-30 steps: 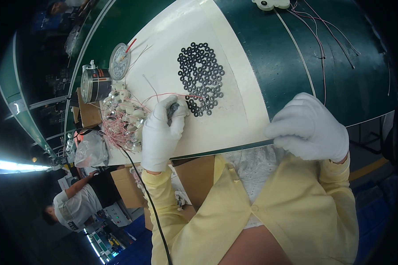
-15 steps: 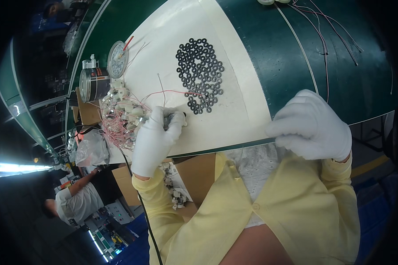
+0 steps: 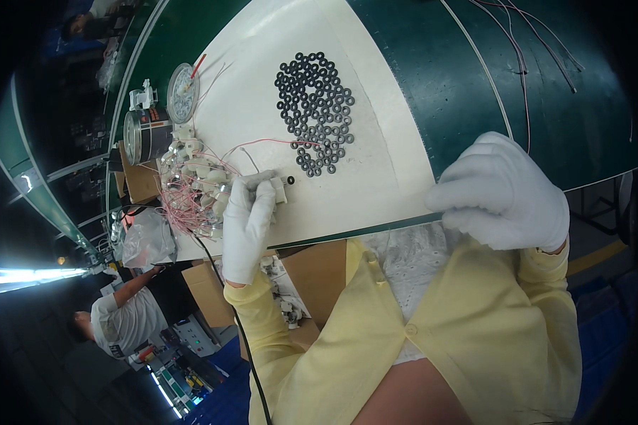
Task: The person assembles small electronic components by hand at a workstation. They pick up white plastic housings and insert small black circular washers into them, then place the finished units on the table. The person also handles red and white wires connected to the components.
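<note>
My white-gloved left hand (image 3: 249, 223) pinches a small white plastic part (image 3: 283, 195) with wires, just above the pale sheet. A black ring (image 3: 290, 180) sits at the tip of that part. Beyond it, many black rings (image 3: 312, 106) lie spread in a loose patch, and a thin red wire crosses their near end. My right hand (image 3: 505, 195), gloved too, hovers over the near right edge of the table with its fingers curled together. Whatever those fingers may hold is hidden.
Left of my left hand is a heap of white parts with pink wires (image 3: 195, 184). Behind it stand a tin can (image 3: 147, 136) and a round clear dish (image 3: 183, 93). Loose wires (image 3: 521, 64) lie on the green surface at right. An open cardboard box (image 3: 319, 280) is below the table edge.
My left hand has turned and its fingers have straightened somewhat, bringing the white part and its black ring into sight. My right hand has shifted only slightly.
</note>
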Tool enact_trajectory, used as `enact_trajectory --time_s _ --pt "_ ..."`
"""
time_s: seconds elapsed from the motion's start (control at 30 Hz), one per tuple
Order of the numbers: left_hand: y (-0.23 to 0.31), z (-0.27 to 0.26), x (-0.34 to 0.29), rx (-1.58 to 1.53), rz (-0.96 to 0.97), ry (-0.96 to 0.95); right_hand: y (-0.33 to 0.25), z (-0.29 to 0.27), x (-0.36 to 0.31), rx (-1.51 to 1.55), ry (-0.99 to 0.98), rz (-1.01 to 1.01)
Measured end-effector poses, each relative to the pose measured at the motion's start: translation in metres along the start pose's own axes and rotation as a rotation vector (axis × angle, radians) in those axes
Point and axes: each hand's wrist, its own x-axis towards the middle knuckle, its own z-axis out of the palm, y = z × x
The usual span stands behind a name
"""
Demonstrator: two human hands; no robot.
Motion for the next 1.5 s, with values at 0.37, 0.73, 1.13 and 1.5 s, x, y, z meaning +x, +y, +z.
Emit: enact_trajectory --time_s 0.37,0.73,1.13,1.5 --pt "-0.004 -0.008 0.018 0.298 0.499 -0.054 0.0 0.003 -0.001 -0.003 0.041 -0.015" --pt "0.02 -0.02 0.036 0.844 0.835 -0.119 -0.001 0.002 0.0 0.007 0.037 -0.009" --pt "0.047 -0.019 0.04 0.967 0.727 -0.303 -0.001 0.001 0.0 -0.013 -0.004 0.013" --pt "-0.035 0.0 0.015 0.112 0.382 0.111 -0.097 0.055 0.056 0.409 -0.245 -0.451"
